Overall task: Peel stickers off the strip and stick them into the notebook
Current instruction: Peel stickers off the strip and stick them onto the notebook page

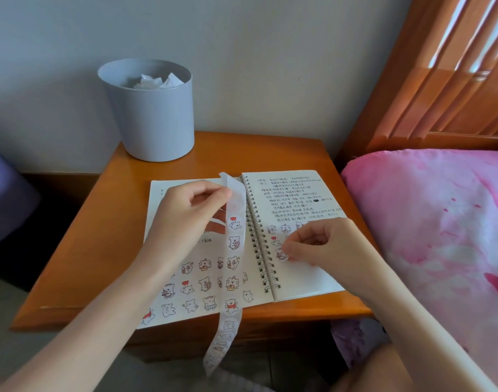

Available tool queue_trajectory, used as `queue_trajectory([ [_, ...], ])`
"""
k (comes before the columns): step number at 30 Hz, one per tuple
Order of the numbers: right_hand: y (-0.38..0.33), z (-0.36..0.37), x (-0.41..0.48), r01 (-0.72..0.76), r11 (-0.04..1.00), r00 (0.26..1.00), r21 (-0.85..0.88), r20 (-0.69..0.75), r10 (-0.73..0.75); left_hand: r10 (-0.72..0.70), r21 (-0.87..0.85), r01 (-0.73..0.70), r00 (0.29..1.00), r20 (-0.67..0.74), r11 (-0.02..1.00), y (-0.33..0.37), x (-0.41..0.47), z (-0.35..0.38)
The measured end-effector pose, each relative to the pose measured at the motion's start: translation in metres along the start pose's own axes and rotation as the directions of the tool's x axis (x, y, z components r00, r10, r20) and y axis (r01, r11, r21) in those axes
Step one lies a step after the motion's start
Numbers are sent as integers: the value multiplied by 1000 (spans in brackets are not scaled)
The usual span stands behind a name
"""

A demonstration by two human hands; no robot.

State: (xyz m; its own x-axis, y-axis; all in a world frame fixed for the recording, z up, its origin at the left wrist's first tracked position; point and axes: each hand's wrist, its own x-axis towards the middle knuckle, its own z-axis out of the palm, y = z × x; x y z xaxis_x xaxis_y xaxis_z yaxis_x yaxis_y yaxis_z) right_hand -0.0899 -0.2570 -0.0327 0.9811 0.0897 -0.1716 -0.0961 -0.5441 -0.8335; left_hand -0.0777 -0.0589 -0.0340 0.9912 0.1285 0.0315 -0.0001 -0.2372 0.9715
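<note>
Strip [235, 241] pinched in left hand [185, 213]; right hand [327, 244] pinches partly hidden sticker [280, 254] on notebook [304, 281].

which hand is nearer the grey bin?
Left. Left hand holds the strip in front of the grey bin; right hand pinches a sticker on the right page, farther off.

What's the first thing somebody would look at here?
Probably the long sticker strip, which the left hand pinches up over the open notebook so it dangles past the front edge of the table. Next, the right hand holding a bear sticker down on the right page, and the grey bin of crumpled paper at the table's back left corner.
</note>
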Motion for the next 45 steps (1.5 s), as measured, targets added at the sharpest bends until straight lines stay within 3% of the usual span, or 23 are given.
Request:
queue_trajectory([
  [28,11,2,6,118,988,984,-101,-121,-130,15,-17,-15,1000,15,1000,2,-4,5],
  [35,-8,15,2,294,933,953,209,-136,-270,47,-70,-46,999,7,996,6,-8,9],
  [45,-11,20,-1,266,895,964,358,-89,-251,75,-28,-75,997,32,997,2,-10,12],
])
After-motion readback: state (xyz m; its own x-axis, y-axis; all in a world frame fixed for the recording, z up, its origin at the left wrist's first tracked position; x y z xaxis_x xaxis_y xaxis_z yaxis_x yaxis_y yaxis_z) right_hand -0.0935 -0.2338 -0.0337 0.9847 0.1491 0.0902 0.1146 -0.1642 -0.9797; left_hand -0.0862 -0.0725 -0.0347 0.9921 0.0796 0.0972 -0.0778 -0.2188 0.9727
